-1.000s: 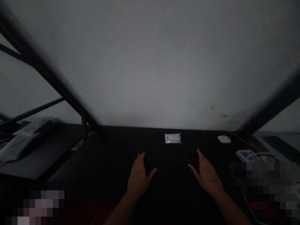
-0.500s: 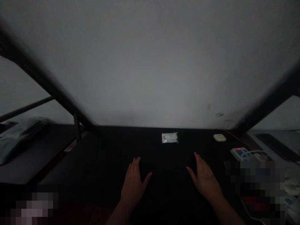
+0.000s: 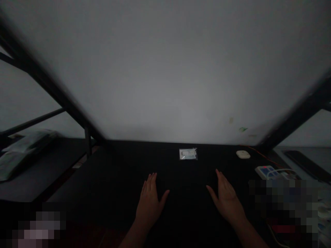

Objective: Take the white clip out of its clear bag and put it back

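My left hand (image 3: 150, 203) is over the near middle of the black table (image 3: 116, 165), its thumb spread from the fingers and nothing in it. Across from it, to the right, my right hand (image 3: 229, 199) is also open and holds nothing, thumb pointing inward. A gap separates the two hands. Beyond them, near the wall, lies a small clear plastic packet (image 3: 188, 154) with a white item inside; neither hand touches it. Whether the palms rest on the table is too dark to tell.
A white rounded case (image 3: 243, 154) lies at the back right. Nearer is a power strip (image 3: 266, 171) with a red light and cables. Dark metal bars (image 3: 54, 93) slope along both sides. Plastic-wrapped items (image 3: 28, 148) lie on a surface at the left. Blurred blocks cover the lower corners.
The whole view has shifted slightly, with the table things a little lower and to the right. Both hands keep nearly the same pose and place.
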`<state>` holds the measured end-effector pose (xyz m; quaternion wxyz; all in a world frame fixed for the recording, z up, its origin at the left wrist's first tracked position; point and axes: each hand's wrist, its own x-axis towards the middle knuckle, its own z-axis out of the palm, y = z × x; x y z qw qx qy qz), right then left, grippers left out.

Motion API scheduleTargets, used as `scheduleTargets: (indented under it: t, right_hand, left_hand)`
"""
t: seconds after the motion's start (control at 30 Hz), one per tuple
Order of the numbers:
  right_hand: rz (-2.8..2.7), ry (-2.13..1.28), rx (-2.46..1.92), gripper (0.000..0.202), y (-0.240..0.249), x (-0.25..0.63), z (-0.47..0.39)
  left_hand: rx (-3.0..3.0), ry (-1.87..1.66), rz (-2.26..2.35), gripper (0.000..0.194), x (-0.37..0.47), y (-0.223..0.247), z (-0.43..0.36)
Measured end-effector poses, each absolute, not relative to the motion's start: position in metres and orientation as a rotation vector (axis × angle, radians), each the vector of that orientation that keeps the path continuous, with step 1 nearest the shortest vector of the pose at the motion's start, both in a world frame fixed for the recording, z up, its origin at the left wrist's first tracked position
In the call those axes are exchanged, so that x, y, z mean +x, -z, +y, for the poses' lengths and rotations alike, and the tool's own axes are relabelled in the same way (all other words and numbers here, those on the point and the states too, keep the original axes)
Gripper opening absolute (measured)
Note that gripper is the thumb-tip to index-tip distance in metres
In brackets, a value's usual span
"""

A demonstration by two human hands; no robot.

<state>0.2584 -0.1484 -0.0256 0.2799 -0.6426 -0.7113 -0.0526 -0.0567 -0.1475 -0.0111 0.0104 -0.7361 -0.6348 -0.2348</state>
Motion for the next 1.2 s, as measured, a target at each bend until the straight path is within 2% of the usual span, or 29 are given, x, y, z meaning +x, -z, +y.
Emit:
scheduleTargets:
  t: [0.2,0.53,0.7,0.83,1.0,1.2]
  right_hand:
    - [-1.888,0.137,-1.716,0.077,0.025,0.257,-0.144]
    - [-1.906,-0.074,-1.702,0.083,0.02,0.24,-0.092]
    - [-1.954,-0.11,-1.682,0.083,0.016,0.231,-0.058]
    - [-1.986,-0.146,-1.676,0.082,0.008,0.226,-0.029]
    - [-2.1,-0.138,-1.691,0.058,-0.001,0.223,-0.01]
    - [-2.083,-0.134,-1.661,0.046,0.004,0.225,-0.009]
  left_hand:
    - [-2.371,0.79,-1.931,0.083,-0.036,0.007,-0.117]
    - [-2.562,0.883,-1.8,0.098,-0.002,0.004,-0.055]
    - [-2.639,0.891,-1.772,0.098,0.016,0.003,-0.025]
    - [-2.703,0.851,-1.712,0.085,0.029,0.0,-0.002]
    - [-2.729,0.798,-1.616,0.057,0.035,0.0,0.015]
    - [-2.709,0.83,-1.566,0.046,0.033,0.007,0.016]
